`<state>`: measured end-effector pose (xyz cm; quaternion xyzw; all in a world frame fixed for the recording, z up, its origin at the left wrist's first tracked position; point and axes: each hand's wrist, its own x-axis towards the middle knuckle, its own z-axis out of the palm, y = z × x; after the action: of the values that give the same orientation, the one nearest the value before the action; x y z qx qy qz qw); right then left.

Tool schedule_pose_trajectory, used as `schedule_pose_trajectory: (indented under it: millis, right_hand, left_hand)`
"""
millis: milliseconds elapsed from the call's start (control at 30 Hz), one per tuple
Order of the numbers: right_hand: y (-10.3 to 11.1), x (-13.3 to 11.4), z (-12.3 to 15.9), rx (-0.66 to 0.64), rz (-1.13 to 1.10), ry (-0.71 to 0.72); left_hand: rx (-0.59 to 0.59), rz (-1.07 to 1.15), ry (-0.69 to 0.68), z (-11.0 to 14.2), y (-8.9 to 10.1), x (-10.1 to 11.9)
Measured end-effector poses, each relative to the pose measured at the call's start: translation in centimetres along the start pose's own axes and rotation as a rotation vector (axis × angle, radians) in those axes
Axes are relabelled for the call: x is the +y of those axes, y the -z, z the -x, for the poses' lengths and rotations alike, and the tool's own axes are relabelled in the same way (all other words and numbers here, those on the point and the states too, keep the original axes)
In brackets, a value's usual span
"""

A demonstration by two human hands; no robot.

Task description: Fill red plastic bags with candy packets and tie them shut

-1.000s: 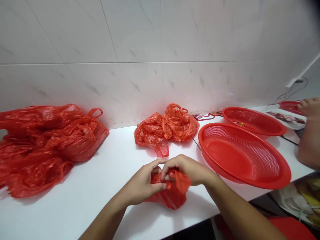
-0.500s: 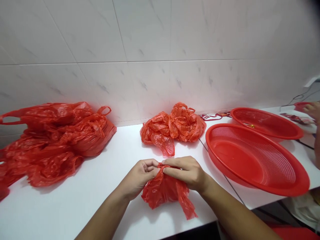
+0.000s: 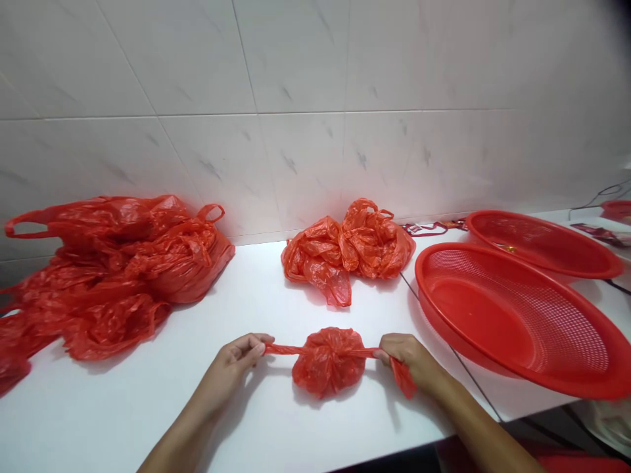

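A small red plastic bag [image 3: 329, 374] sits bunched into a round bundle on the white table in front of me. Its two handles are twisted thin and stretched out sideways, with a gathered knot at the middle of the bundle. My left hand [image 3: 235, 361] pinches the end of the left handle. The right handle is gripped in my closed right hand [image 3: 411, 361], and a loose tail of it hangs below the fingers. What the bag holds, if anything, cannot be made out.
A heap of red plastic bags [image 3: 123, 263] lies at the left. Crumpled red bags [image 3: 372, 246] rest against the tiled wall [image 3: 305, 164]. At the right stand a red perforated basket [image 3: 473, 322] and, behind it, another red basin [image 3: 542, 243]. Red straps [image 3: 428, 228] lie by the wall.
My hands were together at the top of the bag; now they are apart, pulling its handles taut to both sides. The bag has become a tighter, rounder bundle. A person's hand at far right has left view.
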<state>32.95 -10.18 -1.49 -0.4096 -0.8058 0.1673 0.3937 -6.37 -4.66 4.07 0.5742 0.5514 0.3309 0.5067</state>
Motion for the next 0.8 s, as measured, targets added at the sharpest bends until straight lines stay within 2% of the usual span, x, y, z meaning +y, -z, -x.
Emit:
schedule_pose_trajectory:
  millis: [67,167,300,400,467,533,600,700,733,800]
  right_hand:
    - [-0.4,0.3,0.5,-0.007,-0.103,-0.112]
    - [-0.3,-0.8,-0.8,0.011,-0.34,-0.2]
    - [-0.2,-3.8,-4.6,-0.093,-0.696,-0.199]
    - [-1.0,-5.9,-7.9,-0.193,-0.891,-0.2]
    - [-1.6,-6.8,-9.9,-0.247,-0.943,-0.125]
    - [-2.1,-6.8,-11.5,-0.29,-0.952,-0.046]
    - [-2.7,-6.1,-12.6,-0.275,-0.928,-0.019]
    - [-4.2,-4.6,-13.1,-0.14,-0.903,-0.087]
    - [-4.8,-4.2,-13.0,-0.089,-0.918,-0.118]
    - [-6.2,-3.7,-12.7,-0.021,-0.961,-0.16]
  left_hand:
    - [-0.003,0.043,-0.017,0.2,-0.1,-0.6]
    - [-0.019,0.2,-0.09,0.5,-1.3,0.8]
    - [-0.173,0.4,-0.181,1.0,-4.5,5.0]
    - [-0.303,0.413,-0.279,1.2,-7.1,8.1]
    - [-0.329,0.387,-0.322,1.0,-8.3,9.5]
    - [-0.283,0.347,-0.37,0.5,-8.7,10.2]
    - [-0.179,0.279,-0.461,-0.2,-8.4,10.1]
    - [-0.024,0.098,-0.594,-1.5,-7.9,8.4]
    - [-0.022,0.038,-0.592,-1.9,-8.0,7.6]
    - [-0.121,-0.05,-0.509,-2.7,-8.6,5.8]
